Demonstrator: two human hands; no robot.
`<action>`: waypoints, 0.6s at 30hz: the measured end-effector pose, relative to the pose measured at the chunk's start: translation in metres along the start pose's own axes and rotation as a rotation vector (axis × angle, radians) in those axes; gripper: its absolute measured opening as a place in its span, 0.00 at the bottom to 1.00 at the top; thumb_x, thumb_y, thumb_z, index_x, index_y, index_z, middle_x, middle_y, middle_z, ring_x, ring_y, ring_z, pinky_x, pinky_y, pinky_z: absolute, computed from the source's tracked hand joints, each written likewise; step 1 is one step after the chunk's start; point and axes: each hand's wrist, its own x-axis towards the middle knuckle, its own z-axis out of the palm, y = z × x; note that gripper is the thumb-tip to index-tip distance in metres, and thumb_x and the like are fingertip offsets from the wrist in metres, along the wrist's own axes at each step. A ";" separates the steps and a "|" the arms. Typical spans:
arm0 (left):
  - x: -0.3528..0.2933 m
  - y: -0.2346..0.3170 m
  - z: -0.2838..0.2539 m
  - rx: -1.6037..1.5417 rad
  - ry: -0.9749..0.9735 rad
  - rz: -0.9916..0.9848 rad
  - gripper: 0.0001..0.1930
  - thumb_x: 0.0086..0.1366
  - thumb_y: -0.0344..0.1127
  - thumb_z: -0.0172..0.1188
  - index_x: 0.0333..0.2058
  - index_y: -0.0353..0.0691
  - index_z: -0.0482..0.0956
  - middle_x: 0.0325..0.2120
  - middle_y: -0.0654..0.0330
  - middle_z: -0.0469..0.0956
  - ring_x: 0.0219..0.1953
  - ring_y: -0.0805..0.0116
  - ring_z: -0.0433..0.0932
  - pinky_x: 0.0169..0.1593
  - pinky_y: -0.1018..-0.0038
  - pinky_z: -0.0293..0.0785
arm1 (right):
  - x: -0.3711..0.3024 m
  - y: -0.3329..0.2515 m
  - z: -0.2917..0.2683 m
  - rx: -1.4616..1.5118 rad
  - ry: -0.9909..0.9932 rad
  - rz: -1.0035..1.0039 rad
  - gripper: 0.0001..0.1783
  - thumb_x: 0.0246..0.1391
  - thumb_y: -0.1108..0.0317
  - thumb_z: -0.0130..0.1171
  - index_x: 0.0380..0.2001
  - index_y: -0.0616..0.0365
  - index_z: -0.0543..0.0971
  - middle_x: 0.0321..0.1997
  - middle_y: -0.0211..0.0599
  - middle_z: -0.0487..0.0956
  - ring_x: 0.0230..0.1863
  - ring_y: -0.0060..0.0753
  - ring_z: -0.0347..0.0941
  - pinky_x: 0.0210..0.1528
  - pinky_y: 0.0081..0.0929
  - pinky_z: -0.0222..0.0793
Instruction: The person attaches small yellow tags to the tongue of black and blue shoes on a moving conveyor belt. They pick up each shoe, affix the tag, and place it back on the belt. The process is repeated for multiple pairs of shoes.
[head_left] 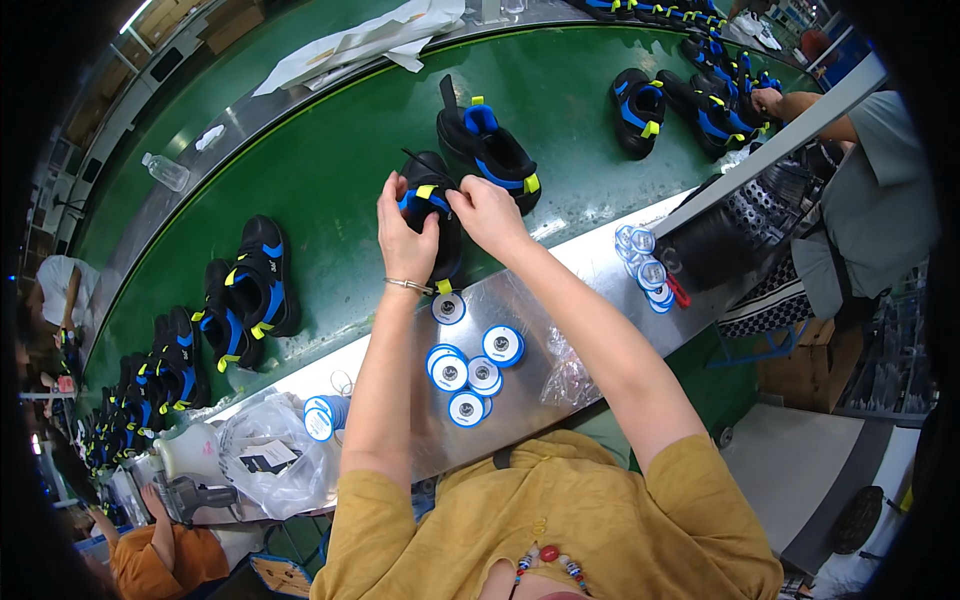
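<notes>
The left hand (405, 238) grips the held shoe (448, 248) by the near side of its collar, with the thumb at the opening and the fingers along the outer wall. The right hand (490, 215) has its fingers closed at the tongue area of the same shoe; the exact part pinched is hidden. The held shoe, black with blue lining and yellow tabs, is on the green work surface (345, 235), its toe pointing away from the person and its heel toward the metal ledge (525, 405). Work on this shoe appears to be under way and unfinished, since both hands engage it and a thin black end projects loose above the tongue. Just beyond the right hand, the second shoe (492, 152) stands with its strap (449, 94) raised; its fastening is judged to be outstanding. To the left, a pair of shoes (262, 278) rests with straps lying across the uppers, apparently further along. On the ledge, loose round discs (448, 372) lie near the person, not placed on any shoe. Farther out, a single shoe (638, 112) sits to the right, short of a group of shoes (712, 105).
</notes>
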 end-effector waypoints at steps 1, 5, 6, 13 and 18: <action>-0.002 0.001 0.003 -0.061 -0.017 -0.086 0.36 0.49 0.21 0.64 0.59 0.35 0.62 0.49 0.50 0.73 0.52 0.56 0.74 0.54 0.68 0.72 | -0.003 0.000 -0.004 -0.020 0.013 -0.014 0.08 0.53 0.66 0.53 0.28 0.61 0.74 0.31 0.47 0.77 0.36 0.54 0.75 0.39 0.46 0.71; -0.008 0.007 0.011 -0.151 -0.046 -0.115 0.33 0.51 0.22 0.64 0.57 0.38 0.64 0.46 0.52 0.77 0.47 0.59 0.78 0.52 0.69 0.74 | -0.017 -0.011 -0.019 0.104 0.198 -0.432 0.14 0.44 0.73 0.63 0.37 0.60 0.74 0.34 0.42 0.76 0.30 0.49 0.75 0.35 0.36 0.72; -0.006 0.012 0.013 -0.154 -0.070 -0.110 0.32 0.52 0.23 0.64 0.57 0.39 0.65 0.46 0.52 0.77 0.47 0.62 0.78 0.53 0.70 0.74 | -0.015 -0.015 -0.024 0.047 0.173 -0.424 0.14 0.44 0.73 0.61 0.36 0.59 0.73 0.35 0.44 0.76 0.32 0.50 0.75 0.35 0.38 0.73; -0.011 0.030 0.015 -0.117 -0.034 -0.081 0.29 0.51 0.23 0.63 0.54 0.37 0.67 0.43 0.52 0.79 0.44 0.59 0.79 0.50 0.69 0.74 | 0.007 -0.016 -0.026 -0.339 -0.014 -0.426 0.08 0.47 0.70 0.56 0.34 0.55 0.74 0.29 0.44 0.77 0.30 0.52 0.77 0.32 0.42 0.74; -0.020 -0.009 0.007 -0.337 0.125 -0.234 0.24 0.54 0.22 0.62 0.51 0.33 0.69 0.46 0.54 0.77 0.48 0.63 0.77 0.56 0.67 0.70 | 0.002 0.012 -0.021 -0.059 -0.008 -0.473 0.11 0.49 0.71 0.55 0.36 0.49 0.80 0.32 0.37 0.78 0.34 0.45 0.77 0.36 0.38 0.74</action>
